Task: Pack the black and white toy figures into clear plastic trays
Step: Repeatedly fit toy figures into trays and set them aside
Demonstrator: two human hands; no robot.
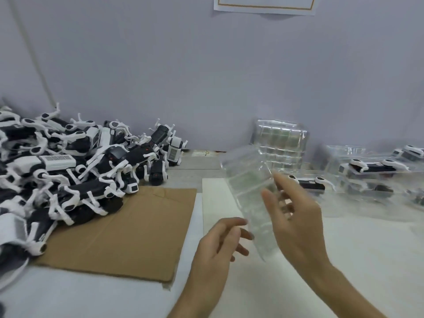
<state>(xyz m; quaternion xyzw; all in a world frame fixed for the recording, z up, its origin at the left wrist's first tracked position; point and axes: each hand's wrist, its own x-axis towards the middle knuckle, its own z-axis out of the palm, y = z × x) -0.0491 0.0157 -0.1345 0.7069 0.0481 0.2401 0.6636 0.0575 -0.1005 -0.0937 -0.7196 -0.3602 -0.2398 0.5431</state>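
- Above the middle of the white table point(344, 260), a clear plastic tray point(246, 187) is held in the air, tilted, with its far end higher and leaning left; it looks to hold no figure.
- The right hand point(298, 221) grips this tray on its right side, thumb toward the camera and fingers point(281, 180) raised along its upper edge.
- The left hand point(215, 246) is lower and to the left, with loosely bent fingers reaching the tray's near left edge; blur hides whether it pinches the tray or only touches it, so I cannot tell.
- On the left of the table, a big heap of black and white toy figures point(68, 168) lies piled against the wall point(183, 76), legs sticking out every way.
- The near edge of the heap spills onto a flat brown cardboard sheet point(128, 232).
- Just right of the cardboard lies a white sheet point(215, 200), below the held tray.
- Against the wall behind the hands stands a stack of clear trays point(281, 143).
- On the right side of the table, several packed trays point(371, 168) lie flat, each holding a black and white figure, one of them just beyond the right hand's fingers.
- High on the wall, the bottom of a bordered paper notice point(263, 6) shows.
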